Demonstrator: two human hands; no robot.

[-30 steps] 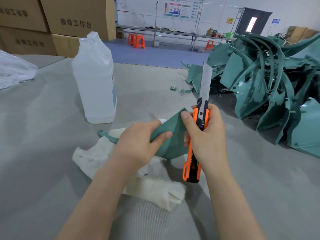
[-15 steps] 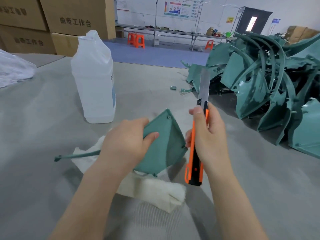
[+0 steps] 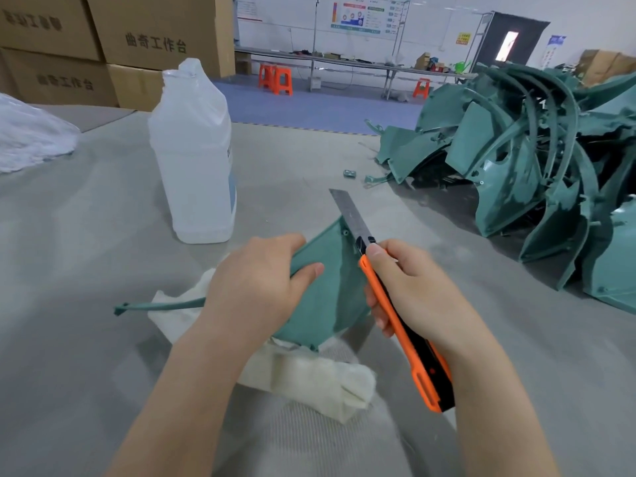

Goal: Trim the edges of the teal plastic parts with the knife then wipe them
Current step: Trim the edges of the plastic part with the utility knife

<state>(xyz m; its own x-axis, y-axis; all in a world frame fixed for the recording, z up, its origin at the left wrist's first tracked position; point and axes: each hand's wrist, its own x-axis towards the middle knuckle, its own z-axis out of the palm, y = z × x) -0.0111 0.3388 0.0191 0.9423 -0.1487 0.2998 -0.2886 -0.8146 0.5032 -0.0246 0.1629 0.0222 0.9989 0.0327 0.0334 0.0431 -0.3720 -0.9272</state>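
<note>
Left hand (image 3: 254, 284) grip holds teal part (image 3: 330, 290) above white cloth (image 3: 309, 376) on tabletop (image 3: 86, 270) — right hand (image 3: 413, 290) grip wraps orange knife (image 3: 395, 311), blade beside the part's upper corner.

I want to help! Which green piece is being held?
The teal part in the left hand, above the white cloth; the others lie in the pile.

Teal, orange and off-white against grey.
Flat teal plastic part (image 3: 330, 287), plain and unpatterned, same teal as heaped teal plastic parts (image 3: 509, 160). Orange-and-black utility knife (image 3: 430, 376) with bare grey steel blade. Crumpled off-white cloth (image 3: 320, 376); translucent white plastic jug (image 3: 192, 156) with pale blue label edge; flat grey table (image 3: 86, 270); brown cardboard boxes (image 3: 158, 29) printed with dark characters; orange plastic stools (image 3: 275, 79) on blue floor (image 3: 309, 108).
</note>
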